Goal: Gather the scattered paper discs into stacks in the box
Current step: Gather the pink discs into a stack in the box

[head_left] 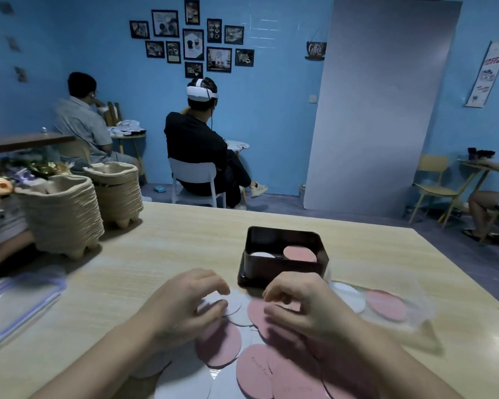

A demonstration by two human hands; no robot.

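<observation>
Pink and white paper discs lie scattered on the wooden table in front of me, among them a pink disc and a white disc. My left hand rests over the white discs with thumb and fingers pinching one. My right hand hovers over pink discs, fingers curled onto one. Just beyond my hands stands the dark box. It holds a white stack on the left and a pink stack on the right.
A clear plastic bag with a white and a pink disc lies right of the box. Two stacks of pulp trays stand at the far left. A zip bag lies at the left edge. People sit on chairs beyond the table.
</observation>
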